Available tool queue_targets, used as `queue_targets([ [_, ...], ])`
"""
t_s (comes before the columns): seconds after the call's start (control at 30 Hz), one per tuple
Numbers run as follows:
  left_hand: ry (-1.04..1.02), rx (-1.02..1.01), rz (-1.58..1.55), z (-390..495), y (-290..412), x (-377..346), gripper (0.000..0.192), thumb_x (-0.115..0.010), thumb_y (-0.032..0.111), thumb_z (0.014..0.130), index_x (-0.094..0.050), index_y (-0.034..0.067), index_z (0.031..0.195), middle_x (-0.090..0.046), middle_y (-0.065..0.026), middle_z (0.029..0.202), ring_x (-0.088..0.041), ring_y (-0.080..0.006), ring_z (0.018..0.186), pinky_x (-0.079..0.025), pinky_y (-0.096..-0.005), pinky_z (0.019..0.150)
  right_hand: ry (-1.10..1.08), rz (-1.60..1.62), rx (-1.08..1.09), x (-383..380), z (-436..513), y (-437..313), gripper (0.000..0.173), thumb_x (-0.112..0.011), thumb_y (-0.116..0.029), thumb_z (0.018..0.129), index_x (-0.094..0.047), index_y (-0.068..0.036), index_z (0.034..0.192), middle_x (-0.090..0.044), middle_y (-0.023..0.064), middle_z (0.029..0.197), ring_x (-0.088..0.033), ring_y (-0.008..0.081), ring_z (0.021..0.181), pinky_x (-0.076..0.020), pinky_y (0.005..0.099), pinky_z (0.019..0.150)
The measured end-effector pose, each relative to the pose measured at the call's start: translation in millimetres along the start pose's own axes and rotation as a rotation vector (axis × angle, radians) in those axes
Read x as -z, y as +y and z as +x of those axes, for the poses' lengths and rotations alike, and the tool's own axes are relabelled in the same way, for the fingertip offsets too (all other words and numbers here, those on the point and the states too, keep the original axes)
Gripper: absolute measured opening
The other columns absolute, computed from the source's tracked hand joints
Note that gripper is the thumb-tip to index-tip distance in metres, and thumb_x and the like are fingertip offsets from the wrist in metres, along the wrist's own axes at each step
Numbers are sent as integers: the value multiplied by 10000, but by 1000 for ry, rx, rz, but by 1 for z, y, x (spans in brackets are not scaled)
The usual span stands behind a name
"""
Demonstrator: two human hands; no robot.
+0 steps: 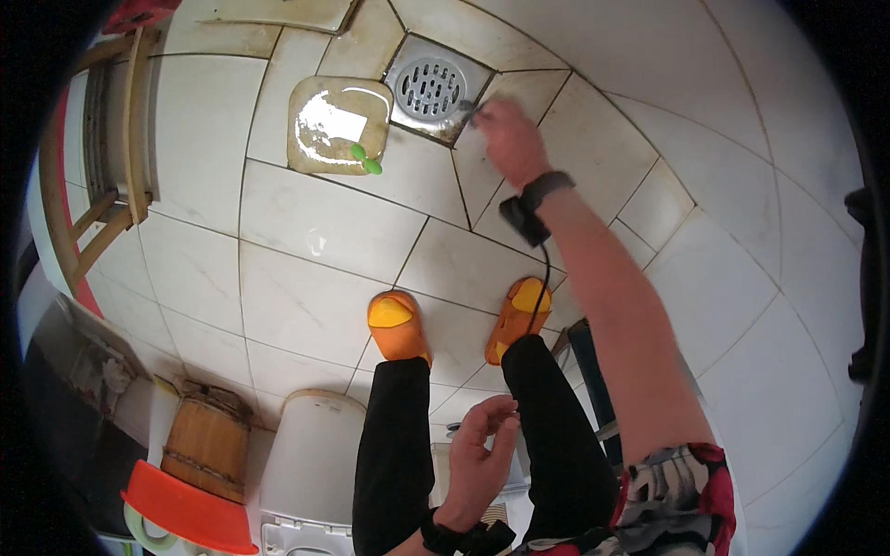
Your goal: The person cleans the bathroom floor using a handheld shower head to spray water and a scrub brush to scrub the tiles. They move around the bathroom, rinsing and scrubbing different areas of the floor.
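My right hand [511,135], blurred, reaches to the lower right corner of a square steel floor drain [431,87] with a round slotted grate. A small dark thing [474,113] shows at its fingertips, too blurred to name. Beside the drain's left edge lies a beige rounded-square object [306,132] with a wet, glaring surface. Green leaf-shaped pieces [366,160] show at its lower right corner. My left hand [483,452] hangs between my legs near the right knee, fingers loosely curled, thumb apart, nothing in it.
Orange slippers [396,326] stand on white floor tiles [313,292]. At left is a wooden frame [135,125]. Behind me are a wooden bucket [206,441], a red-orange plastic basin [188,511] and a white toilet [313,459]. A tiled wall [737,333] rises at right. A black cable [546,278] runs from my right wrist device.
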State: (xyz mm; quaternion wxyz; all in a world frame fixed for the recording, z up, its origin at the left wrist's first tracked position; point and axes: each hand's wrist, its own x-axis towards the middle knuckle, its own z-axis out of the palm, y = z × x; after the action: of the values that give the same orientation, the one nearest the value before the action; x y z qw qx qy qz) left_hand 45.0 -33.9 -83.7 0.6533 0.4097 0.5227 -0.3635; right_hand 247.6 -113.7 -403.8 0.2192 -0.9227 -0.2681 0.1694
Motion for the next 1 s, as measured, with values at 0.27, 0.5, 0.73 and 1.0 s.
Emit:
queue_targets([
  [0.27,27,3,19,-1,-1,5,218,-511,73,862,-499,17,1073,-554,-98,1020,-552,-149,928,-443,-265,827,271,-54,-294,-18,-4,-7,83,-513,-68,775,-575,-12,775,-523,139,810,-506,314,821,-420,407,708],
  [0.5,52,-4,6,-1,0,5,212,-489,51,866,-494,11,1074,-556,-92,1020,-551,-150,930,-441,-271,834,102,245,-194,-11,-38,-38,67,-537,-82,766,-545,-23,795,-498,121,807,-491,304,814,-436,390,698],
  [0.73,32,1,62,0,0,6,222,-464,12,869,-471,-12,1090,-548,-100,1037,-548,-153,949,-441,-277,849,93,153,-157,-35,-81,-66,96,-521,-95,807,-506,-5,836,-490,128,822,-488,298,804,-441,395,664],
  [1.0,23,-9,67,-1,-7,8,224,-461,21,872,-467,-10,1094,-546,-96,1037,-544,-148,950,-438,-271,847,106,58,-165,-28,-52,-63,86,-507,-85,815,-529,-16,768,-481,110,818,-495,276,834,-470,364,641],
])
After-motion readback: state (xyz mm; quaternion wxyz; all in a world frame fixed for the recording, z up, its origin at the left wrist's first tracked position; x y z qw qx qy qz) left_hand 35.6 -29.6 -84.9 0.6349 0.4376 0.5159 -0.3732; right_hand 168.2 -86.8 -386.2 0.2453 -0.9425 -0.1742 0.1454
